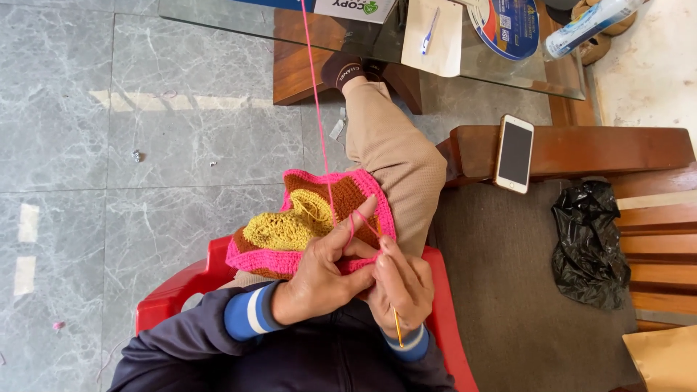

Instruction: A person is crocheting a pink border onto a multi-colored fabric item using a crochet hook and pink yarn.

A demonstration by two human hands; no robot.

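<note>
- Left hand (319, 272) is pinching the near edge of the crochet piece (305, 229) w/ thumb & fingers, grip closed on it; index finger is sticking up w/ the pink yarn (316, 94) looped over it.
- Right hand (403, 283) is gripping a yellow crochet hook (396, 327), fingers closed round the shaft; hook tip is hidden at the pink edge, handle end is pointing near, toward the body.
- Crochet piece is lying on the person's lap/thigh, just far of both hands; yellow centre, brown band, pink outer border.
- Yarn is running taut from the left index finger up & far, past the glass counter (377, 43) edge, out of view at top.
- Person is sitting on a red plastic chair (174, 290), wearing tan trousers & dark jacket w/ blue-white cuffs; one leg is stretching far toward the counter.
- Right of the person: wooden bench (581, 149) w/ a smartphone (515, 154) lying face up on its arm, well apart from the hands.
- Black plastic bag (589, 243) is sitting crumpled on the bench seat, further right.
- On the counter, far: paper w/ a blue pen (430, 30), a round printed item, a plastic bottle (592, 25) lying tilted.
- Floor is grey marble tile (145, 145), a few small scraps lying on it at left.
</note>
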